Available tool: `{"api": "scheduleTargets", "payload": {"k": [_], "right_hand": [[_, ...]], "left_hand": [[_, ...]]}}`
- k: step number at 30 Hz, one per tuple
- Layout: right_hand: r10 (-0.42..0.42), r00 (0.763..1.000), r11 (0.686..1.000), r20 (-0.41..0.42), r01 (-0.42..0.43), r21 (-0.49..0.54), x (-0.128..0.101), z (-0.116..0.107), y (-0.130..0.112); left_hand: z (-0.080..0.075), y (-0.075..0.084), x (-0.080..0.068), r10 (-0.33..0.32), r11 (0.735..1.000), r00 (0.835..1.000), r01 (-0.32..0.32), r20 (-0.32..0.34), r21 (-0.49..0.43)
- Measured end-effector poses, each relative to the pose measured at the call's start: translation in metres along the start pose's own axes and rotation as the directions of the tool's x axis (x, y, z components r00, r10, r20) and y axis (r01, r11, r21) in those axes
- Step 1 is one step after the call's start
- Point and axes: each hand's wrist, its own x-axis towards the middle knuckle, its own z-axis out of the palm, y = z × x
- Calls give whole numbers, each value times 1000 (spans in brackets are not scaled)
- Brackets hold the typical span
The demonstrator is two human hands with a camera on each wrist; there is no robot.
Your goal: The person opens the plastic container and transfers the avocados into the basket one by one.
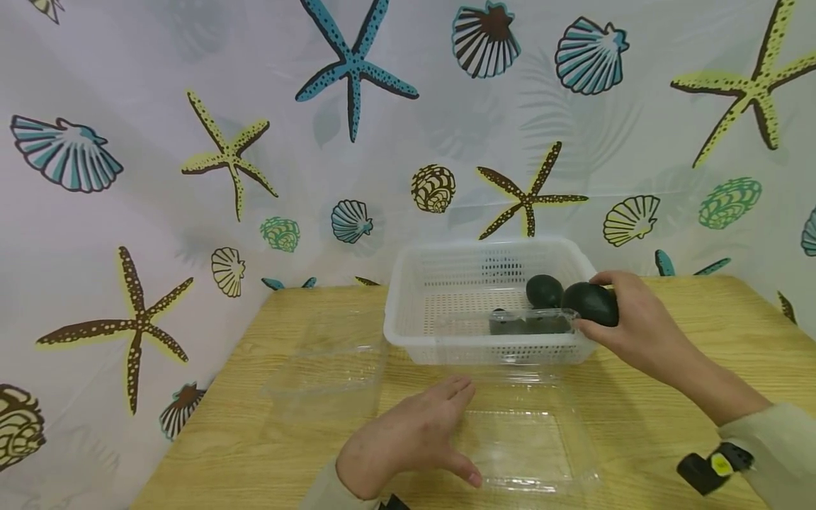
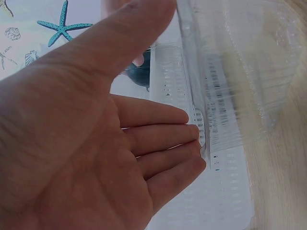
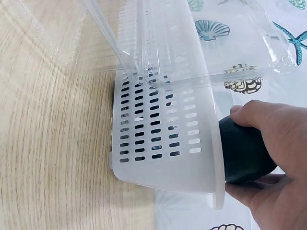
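In the head view my right hand (image 1: 644, 333) grips a dark green avocado (image 1: 591, 303) at the right rim of a white perforated basket (image 1: 397, 301). Inside that basket lie more dark avocados (image 1: 544, 291), some seen through clear plastic. A clear plastic clamshell box (image 1: 519, 443) stands opened in front of the basket, its lid raised against the basket's front. My left hand (image 1: 408, 435) is beside the box's left edge, thumb spread and holding nothing. In the left wrist view, its straight fingers (image 2: 163, 139) are by the clear plastic; whether they touch it I cannot tell.
Another clear plastic container (image 1: 331, 368) sits on the wooden table (image 1: 223, 439), left of the basket. A curtain (image 1: 395, 64) printed with starfish and shells hangs behind the table. The right sleeve carries a black wrist device (image 1: 714, 467).
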Motion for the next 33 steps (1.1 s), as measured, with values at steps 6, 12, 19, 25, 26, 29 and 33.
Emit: {"api": "scheduleTargets", "payload": {"k": [6, 12, 19, 25, 26, 29, 33], "right_hand": [[-24, 997, 999, 74, 26, -22, 2, 3, 3], [5, 992, 1000, 130, -6, 7, 5, 6, 7], [14, 989, 998, 147, -22, 52, 6, 10, 9], [-60, 989, 998, 133, 61, -1, 2, 10, 10], [-69, 989, 997, 131, 70, -7, 2, 10, 10], [-101, 990, 995, 95, 103, -12, -1, 12, 11], [-148, 989, 989, 18, 148, -7, -3, 14, 11]], "left_hand": [[0, 0, 1, 5, 1000, 1000, -5, -3, 23], [1, 0, 0, 17, 999, 1000, -16, -15, 32], [-1, 2, -1, 25, 998, 1000, -24, -18, 53], [-1, 1, 0, 7, 999, 1000, -7, -5, 33], [0, 1, 0, 5, 1000, 1000, -5, -5, 29], [0, 1, 1, 3, 1000, 1000, -3, -7, 30], [1, 1, 0, 1, 999, 1000, -1, -9, 37]]}}
